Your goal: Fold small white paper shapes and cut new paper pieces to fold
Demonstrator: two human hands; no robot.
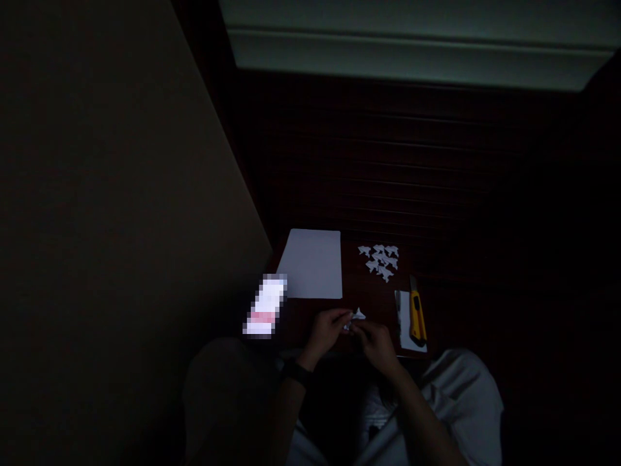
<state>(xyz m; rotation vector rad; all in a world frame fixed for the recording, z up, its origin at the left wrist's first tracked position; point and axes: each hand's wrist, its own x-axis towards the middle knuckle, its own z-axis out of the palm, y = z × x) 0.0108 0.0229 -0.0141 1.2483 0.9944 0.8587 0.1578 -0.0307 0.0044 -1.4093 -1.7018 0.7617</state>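
In dim light, my left hand (327,328) and my right hand (373,340) meet over the near edge of a small dark wooden table (359,288). Both pinch a small white folded paper piece (356,316) between their fingertips. A dark watch sits on my left wrist. Beyond the hands lies a cluster of several small white folded paper shapes (381,260). A blank white sheet (313,263) lies flat at the table's left.
A yellow utility knife (416,312) rests on a narrow white paper strip (405,323) at the right. A lit phone screen (265,305) sits at the table's left edge. A tan wall fills the left; dark wooden floor and a pale baseboard lie beyond.
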